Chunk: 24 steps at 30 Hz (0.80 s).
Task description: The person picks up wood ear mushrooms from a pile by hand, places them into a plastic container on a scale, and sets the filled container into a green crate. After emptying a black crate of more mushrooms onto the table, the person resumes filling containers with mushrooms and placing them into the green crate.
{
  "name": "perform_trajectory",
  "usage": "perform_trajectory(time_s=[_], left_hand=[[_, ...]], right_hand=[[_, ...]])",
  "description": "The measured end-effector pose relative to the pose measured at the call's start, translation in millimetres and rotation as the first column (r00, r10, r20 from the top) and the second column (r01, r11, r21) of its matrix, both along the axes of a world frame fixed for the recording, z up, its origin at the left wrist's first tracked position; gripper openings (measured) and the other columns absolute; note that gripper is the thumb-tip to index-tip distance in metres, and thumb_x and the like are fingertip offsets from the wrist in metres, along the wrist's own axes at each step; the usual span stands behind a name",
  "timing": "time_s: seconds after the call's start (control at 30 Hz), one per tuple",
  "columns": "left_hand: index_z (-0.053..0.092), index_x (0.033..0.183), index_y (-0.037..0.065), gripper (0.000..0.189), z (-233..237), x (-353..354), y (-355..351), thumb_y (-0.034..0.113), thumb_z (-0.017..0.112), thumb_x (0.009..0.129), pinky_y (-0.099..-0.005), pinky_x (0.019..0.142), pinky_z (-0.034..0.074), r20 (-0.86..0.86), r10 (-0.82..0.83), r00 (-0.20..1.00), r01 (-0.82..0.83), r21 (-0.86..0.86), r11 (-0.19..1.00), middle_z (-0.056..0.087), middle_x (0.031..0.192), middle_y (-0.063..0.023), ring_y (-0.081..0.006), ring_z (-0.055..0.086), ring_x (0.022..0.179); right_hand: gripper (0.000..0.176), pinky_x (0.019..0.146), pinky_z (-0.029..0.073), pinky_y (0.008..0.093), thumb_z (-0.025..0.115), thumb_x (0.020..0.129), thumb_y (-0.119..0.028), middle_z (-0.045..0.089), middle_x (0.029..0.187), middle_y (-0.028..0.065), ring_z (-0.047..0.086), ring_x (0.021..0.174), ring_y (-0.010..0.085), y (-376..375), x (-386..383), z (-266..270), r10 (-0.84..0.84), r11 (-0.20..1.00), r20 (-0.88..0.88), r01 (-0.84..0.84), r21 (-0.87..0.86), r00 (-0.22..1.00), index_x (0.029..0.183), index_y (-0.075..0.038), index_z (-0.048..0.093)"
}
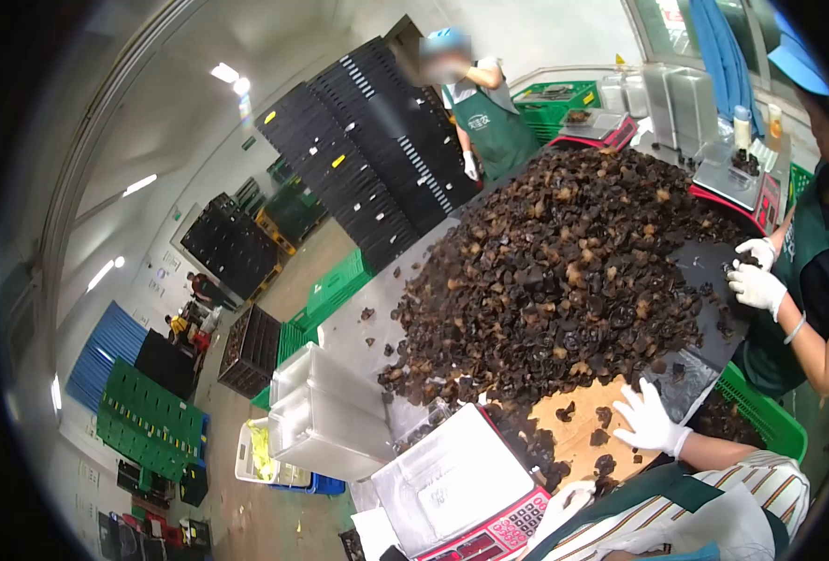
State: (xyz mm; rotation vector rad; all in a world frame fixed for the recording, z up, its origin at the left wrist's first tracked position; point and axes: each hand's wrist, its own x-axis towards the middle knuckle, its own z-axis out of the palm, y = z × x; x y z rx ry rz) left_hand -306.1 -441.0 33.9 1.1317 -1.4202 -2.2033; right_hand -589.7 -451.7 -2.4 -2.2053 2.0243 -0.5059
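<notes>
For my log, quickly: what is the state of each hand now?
Left hand: cannot be told, blurred.
Right hand: open, flat on the brown cardboard sheet, holding nothing.

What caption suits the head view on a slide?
Gloved right hand spread on a brown board beside a large heap of dark dried pieces.

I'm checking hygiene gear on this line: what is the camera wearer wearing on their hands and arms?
The right hand and the left hand are both gloved in plain white, with no markings visible. Behind the right wrist is a light sleeve with thin dark stripes. The left arm's covering is mostly out of view.
</notes>
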Motion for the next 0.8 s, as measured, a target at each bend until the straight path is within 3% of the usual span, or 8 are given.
perform_trajectory(time_s=[0.07,0.13,0.27,0.37,0.43,0.6,0.7,0.8], left_hand=[[0.057,0.120,0.003,0.031,7,-20,-2,0.015,0.059,0.092,-0.0307,0.096,0.042,0.045,0.035,0.998,-0.019,-0.319,0.948,0.057,0.120,-0.0115,-0.0194,0.055,0.110],[0.057,0.120,0.004,0.034,-3,-34,-10,0.014,0.061,0.089,-0.0327,0.096,0.043,0.048,0.057,0.997,-0.004,-0.734,0.680,0.054,0.123,-0.0141,-0.0228,0.054,0.113],[0.050,0.130,0.008,0.061,-20,-45,-21,0.037,0.066,0.079,-0.0477,0.104,0.034,0.391,0.153,0.908,0.316,-0.877,0.362,0.042,0.132,-0.0265,-0.0440,0.042,0.120],[0.045,0.136,0.013,0.066,-30,-49,-18,0.038,0.066,0.079,-0.0493,0.107,0.032,0.579,0.080,0.812,0.507,-0.766,0.394,0.037,0.138,-0.0271,-0.0476,0.037,0.124],[0.045,0.136,0.015,0.063,-28,-53,-14,0.036,0.066,0.080,-0.0487,0.107,0.032,0.674,0.025,0.738,0.601,-0.674,0.428,0.039,0.138,-0.0233,-0.0468,0.037,0.125],[0.047,0.131,0.010,0.054,-24,-52,-23,0.023,0.065,0.081,-0.0428,0.102,0.039,0.662,-0.140,0.736,0.620,-0.576,0.533,0.048,0.130,-0.0190,-0.0381,0.043,0.123],[0.046,0.130,0.008,0.054,-19,-53,-21,0.018,0.065,0.081,-0.0384,0.099,0.042,0.565,-0.174,0.806,0.520,-0.538,0.663,0.051,0.126,-0.0195,-0.0355,0.049,0.118],[0.038,0.138,0.010,0.066,-26,-52,-21,0.018,0.066,0.079,-0.0397,0.096,0.045,0.540,-0.160,0.826,0.520,-0.623,0.585,0.054,0.123,-0.0228,-0.0370,0.054,0.112]], right_hand=[[0.060,0.107,0.017,0.0605,0.052,0.086,-0.049,0.041,0.139,0.0225,0.027,0.127,0.0554,8,13,1,0.116,0.992,-0.058,-0.118,-0.034,0.991,0.128,-0.007,0.054],[0.053,0.107,0.021,0.0580,0.054,0.086,-0.045,0.046,0.134,0.0201,0.030,0.126,0.0526,10,17,8,0.253,0.965,0.006,-0.252,-0.068,0.967,0.123,-0.007,0.056],[0.039,0.104,0.028,0.0527,0.063,0.080,-0.029,0.051,0.124,0.0161,0.041,0.120,0.0391,-2,17,38,0.274,0.960,0.225,-0.251,-0.124,0.935,0.113,-0.009,0.060],[0.046,0.104,0.026,0.0555,0.065,0.076,-0.026,0.046,0.129,0.0206,0.038,0.123,0.0419,-9,6,36,0.052,0.976,0.155,-0.018,-0.217,0.987,0.117,-0.006,0.056],[0.048,0.104,0.024,0.0576,0.064,0.077,-0.028,0.043,0.133,0.0231,0.036,0.124,0.0434,-12,0,32,-0.061,0.994,0.126,0.072,-0.081,0.990,0.118,-0.006,0.055],[0.044,0.098,0.033,0.0482,0.062,0.077,-0.021,0.047,0.130,0.0195,0.045,0.116,0.0370,0,6,18,0.263,0.962,0.105,-0.253,-0.103,0.959,0.118,-0.007,0.055],[0.041,0.093,0.036,0.0440,0.060,0.078,-0.018,0.054,0.121,0.0136,0.048,0.110,0.0306,-2,16,24,0.280,0.960,0.202,-0.277,-0.048,0.938,0.118,-0.007,0.056],[0.036,0.087,0.041,0.0414,0.058,0.082,-0.022,0.059,0.109,0.0119,0.054,0.100,0.0285,-13,17,21,0.202,0.979,0.195,-0.204,-0.010,0.960,0.115,-0.008,0.059]])
